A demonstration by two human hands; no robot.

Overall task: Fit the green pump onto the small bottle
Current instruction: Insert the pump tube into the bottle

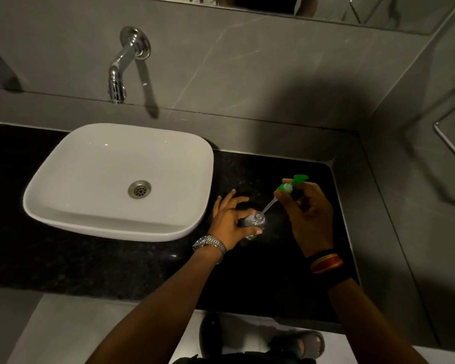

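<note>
Head view, bottles: one small bottle (253, 222) on black counter (116, 266), gripped by left hand (230, 222)
Pumps: one green pump (290, 185), pinched by right hand (309, 214), tube tip at bottle mouth
Room: washbasin (116, 179) just left; counter bare toward wall

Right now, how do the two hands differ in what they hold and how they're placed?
The left hand grips the small clear bottle low on the black counter; the right hand holds the green pump raised and tilted. The left wrist wears a metal watch; the right wears coloured bands. They meet where the pump's tube reaches the bottle's mouth.
</note>
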